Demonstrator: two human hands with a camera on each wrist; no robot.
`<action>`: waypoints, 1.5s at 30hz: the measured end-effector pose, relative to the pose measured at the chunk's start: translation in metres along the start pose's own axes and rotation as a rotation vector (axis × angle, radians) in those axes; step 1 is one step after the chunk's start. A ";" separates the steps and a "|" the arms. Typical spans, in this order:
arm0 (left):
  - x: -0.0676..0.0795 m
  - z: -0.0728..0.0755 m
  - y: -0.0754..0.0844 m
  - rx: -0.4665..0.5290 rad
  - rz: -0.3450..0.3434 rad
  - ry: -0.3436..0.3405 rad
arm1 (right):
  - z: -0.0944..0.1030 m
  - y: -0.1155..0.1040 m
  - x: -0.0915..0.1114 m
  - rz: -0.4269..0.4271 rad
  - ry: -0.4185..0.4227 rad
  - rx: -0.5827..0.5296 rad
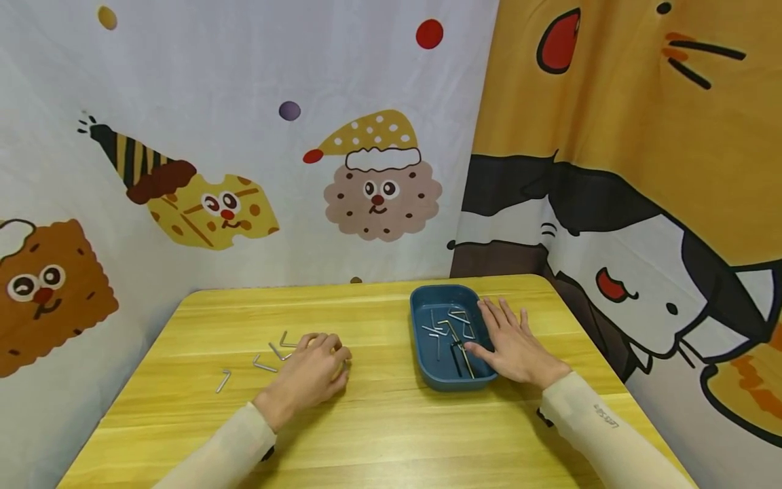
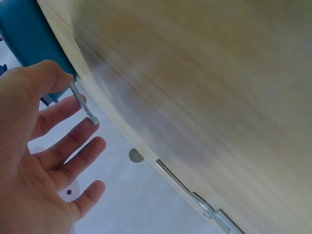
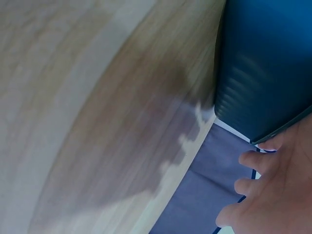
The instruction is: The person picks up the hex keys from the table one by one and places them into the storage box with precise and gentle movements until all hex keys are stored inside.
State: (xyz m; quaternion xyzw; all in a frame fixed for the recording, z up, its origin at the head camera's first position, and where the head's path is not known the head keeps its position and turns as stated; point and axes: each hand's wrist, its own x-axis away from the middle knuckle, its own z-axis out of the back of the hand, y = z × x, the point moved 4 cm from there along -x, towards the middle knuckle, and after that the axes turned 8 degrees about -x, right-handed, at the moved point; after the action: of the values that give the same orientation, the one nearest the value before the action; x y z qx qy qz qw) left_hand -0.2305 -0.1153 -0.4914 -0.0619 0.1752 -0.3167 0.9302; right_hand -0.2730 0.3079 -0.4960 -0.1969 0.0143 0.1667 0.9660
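Observation:
My left hand (image 1: 311, 373) is above the table, left of the blue bin. In the left wrist view, its thumb and forefinger pinch a small silver hex key (image 2: 84, 103), mostly hidden by the hand in the head view. Several more silver hex keys (image 1: 222, 381) lie on the table just left of that hand. My right hand (image 1: 516, 350) rests at the right rim of the blue bin (image 1: 458, 386), its fingers extended and the thumb reaching over the edge. Inside the bin are several silver hex keys (image 1: 437, 345), a brass-coloured one (image 1: 463, 356) and a black one (image 1: 455, 360).
The bin stands on a yellow wood-grain table (image 1: 366, 435), toward the back right. A white cartoon-printed curtain (image 1: 244, 81) hangs behind the table, with an orange patterned one (image 1: 611, 122) at the right.

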 end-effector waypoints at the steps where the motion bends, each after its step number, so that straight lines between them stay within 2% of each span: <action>1: -0.001 0.000 0.001 -0.004 -0.004 0.006 | 0.001 0.000 0.000 -0.002 -0.002 -0.001; 10: -0.006 0.004 0.006 -0.003 -0.036 0.099 | 0.002 0.001 0.001 -0.009 -0.007 0.002; 17: -0.013 0.008 0.011 0.025 -0.052 0.113 | 0.001 0.000 0.000 -0.007 -0.009 0.007; 24: -0.020 0.012 0.017 0.010 -0.081 0.125 | 0.002 -0.001 0.000 -0.008 -0.006 0.003; 32: -0.026 0.013 0.023 0.013 -0.083 0.154 | 0.000 0.000 0.000 -0.009 -0.008 0.009; 45: -0.036 0.015 0.034 -0.006 -0.096 0.162 | 0.001 -0.001 0.000 -0.012 -0.016 0.013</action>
State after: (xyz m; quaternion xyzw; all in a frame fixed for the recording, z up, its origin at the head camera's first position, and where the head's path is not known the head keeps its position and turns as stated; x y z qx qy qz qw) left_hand -0.2325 -0.0667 -0.4745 -0.0473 0.2476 -0.3645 0.8964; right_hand -0.2728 0.3076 -0.4943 -0.1895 0.0065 0.1624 0.9683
